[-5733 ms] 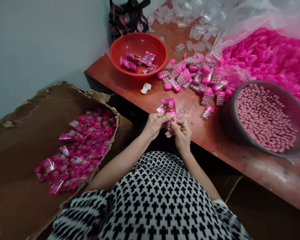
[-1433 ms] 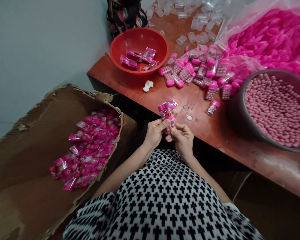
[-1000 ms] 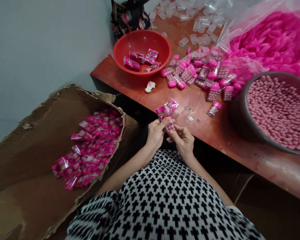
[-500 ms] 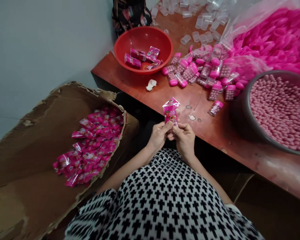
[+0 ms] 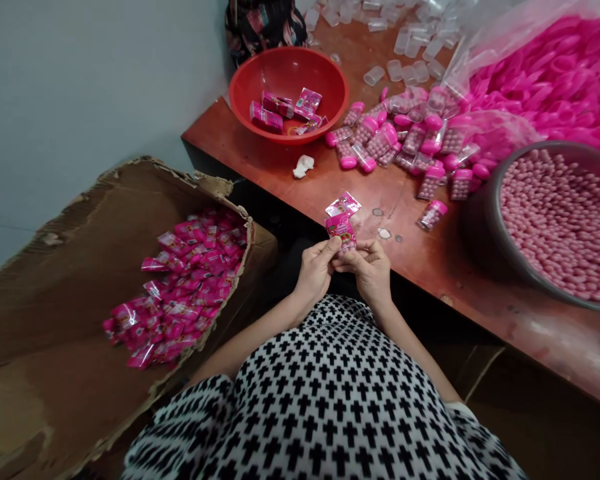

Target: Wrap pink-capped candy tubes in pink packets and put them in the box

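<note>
Close to the table edge, my left hand [image 5: 316, 270] pinches a pink printed wrapper [image 5: 339, 227] between thumb and fingers. My right hand [image 5: 373, 270] is closed at the wrapper's lower end, where pinkish beads show; whether a jar is inside I cannot tell. Just beyond my fingertips is another flat printed wrapper [image 5: 344, 203], partly covered by the first. Candy jars [image 5: 380, 141] with pink caps lie in a heap farther up the table, and one single jar [image 5: 433, 215] rests to the right of my hands.
A red bowl [image 5: 240, 100] with several printed wrappers stands at the back left, near a crumpled white scrap [image 5: 303, 167]. On the right are a grey tub [image 5: 495, 213] of pink candies and a bag of pink plastic pieces [image 5: 555, 80]. A torn carton [image 5: 40, 320] holds wrapped packs [image 5: 185, 287].
The wrapper in my hands has tilted and dropped slightly toward my fingers, with more of the wrapper behind it showing. Both hands stay in nearly the same place.
</note>
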`<state>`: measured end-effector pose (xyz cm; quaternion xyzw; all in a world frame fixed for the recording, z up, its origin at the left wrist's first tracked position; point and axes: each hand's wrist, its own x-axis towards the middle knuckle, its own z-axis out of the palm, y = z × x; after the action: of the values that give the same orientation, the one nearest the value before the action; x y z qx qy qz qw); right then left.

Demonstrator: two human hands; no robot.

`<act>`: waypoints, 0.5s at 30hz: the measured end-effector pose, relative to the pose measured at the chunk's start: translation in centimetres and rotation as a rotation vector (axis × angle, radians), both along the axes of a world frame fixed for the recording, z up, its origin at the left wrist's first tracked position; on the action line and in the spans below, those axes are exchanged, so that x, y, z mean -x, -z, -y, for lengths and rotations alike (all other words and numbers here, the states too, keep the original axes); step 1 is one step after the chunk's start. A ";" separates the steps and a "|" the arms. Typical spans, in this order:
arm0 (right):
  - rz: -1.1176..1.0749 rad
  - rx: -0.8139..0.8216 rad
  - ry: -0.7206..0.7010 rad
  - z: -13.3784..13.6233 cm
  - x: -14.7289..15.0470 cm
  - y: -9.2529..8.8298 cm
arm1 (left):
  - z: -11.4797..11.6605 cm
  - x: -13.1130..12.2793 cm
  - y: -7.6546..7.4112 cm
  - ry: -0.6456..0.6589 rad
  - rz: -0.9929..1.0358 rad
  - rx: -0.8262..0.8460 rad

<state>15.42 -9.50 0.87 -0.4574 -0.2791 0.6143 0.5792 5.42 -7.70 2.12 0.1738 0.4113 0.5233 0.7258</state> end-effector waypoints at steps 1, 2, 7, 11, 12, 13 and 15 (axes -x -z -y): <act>-0.014 -0.007 -0.037 0.0 0.0 -0.1 | 0.0 0.3 -0.2 -0.012 0.004 -0.005; -0.023 -0.015 -0.067 0.0 0.0 -0.2 | 0.0 0.6 -0.3 -0.027 0.002 -0.014; -0.034 -0.029 -0.163 -1.3 2.0 -1.2 | 0.7 2.2 -0.8 -0.160 -0.035 -0.058; -0.052 -0.057 -0.273 -2.2 3.7 -1.6 | 1.0 5.5 -1.8 -0.323 -0.110 -0.111; -0.047 -0.064 -0.283 -2.2 3.8 -1.6 | 1.0 6.6 -2.1 -0.388 -0.134 -0.126; -0.035 -0.066 -0.283 -2.2 3.8 -1.6 | 0.9 7.8 -2.4 -0.468 -0.154 -0.138; 0.004 -0.054 -0.261 -2.1 3.3 -1.3 | 0.5 9.8 -2.6 -0.611 -0.179 -0.145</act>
<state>12.13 -7.42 2.20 -0.4028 -0.3538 0.6757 0.5060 -4.33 -8.17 4.74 0.1388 0.4684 0.7276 0.4817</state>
